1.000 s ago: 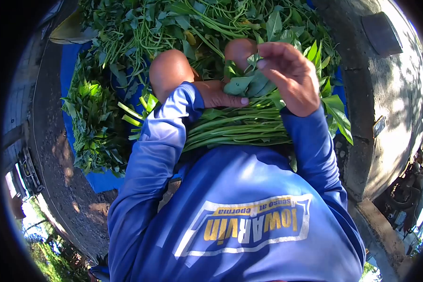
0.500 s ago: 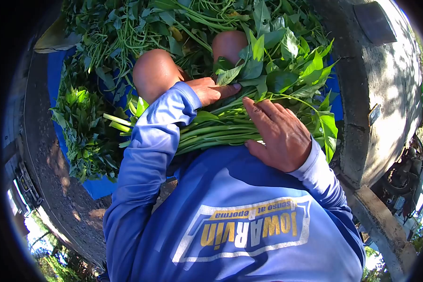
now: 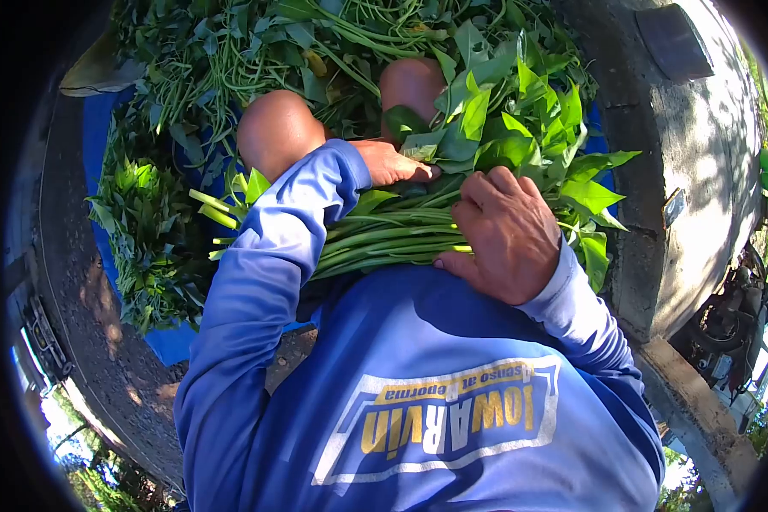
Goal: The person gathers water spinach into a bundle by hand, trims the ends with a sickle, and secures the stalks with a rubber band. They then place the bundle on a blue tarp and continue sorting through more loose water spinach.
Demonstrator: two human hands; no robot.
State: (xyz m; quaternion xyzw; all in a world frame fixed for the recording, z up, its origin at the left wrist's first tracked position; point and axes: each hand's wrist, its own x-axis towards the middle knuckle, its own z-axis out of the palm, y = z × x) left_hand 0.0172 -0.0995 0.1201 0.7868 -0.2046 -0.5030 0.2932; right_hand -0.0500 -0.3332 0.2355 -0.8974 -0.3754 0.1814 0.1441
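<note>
- the right hand (image 3: 512,239) has come down from above the leaves and now lies over the green bundle (image 3: 384,247), near where its stems turn leafy.
- its fingers, spread flat a half second ago, have drawn in: they are half bent at the bundle's upper edge, with the thumb at the lower edge, so the stems look clasped between them.
- the left hand (image 3: 392,164) has stayed at the bundle's upper edge, thumb stretched toward the right hand; its other fingers are mostly hidden, so i cannot tell how far they are closed or whether they grip a stem.
- that leaves both hands at the bundle, close together, which i'd judge gives steadier control of the stems than a moment ago.
- the bundle itself lies crosswise between the blue shirt (image 3: 452,328) and the two knees (image 3: 277,128), its pale cut ends (image 3: 218,209) poking out past the left sleeve.
- the leafy tops (image 3: 563,136), beyond the bundle's right end, have shifted too and fan out more widely.
- a big heap of greens (image 3: 230,51) sits past the bundle, beyond the knees; a smaller pile (image 3: 149,256) is left of it, on a blue sheet (image 3: 169,341).
</note>
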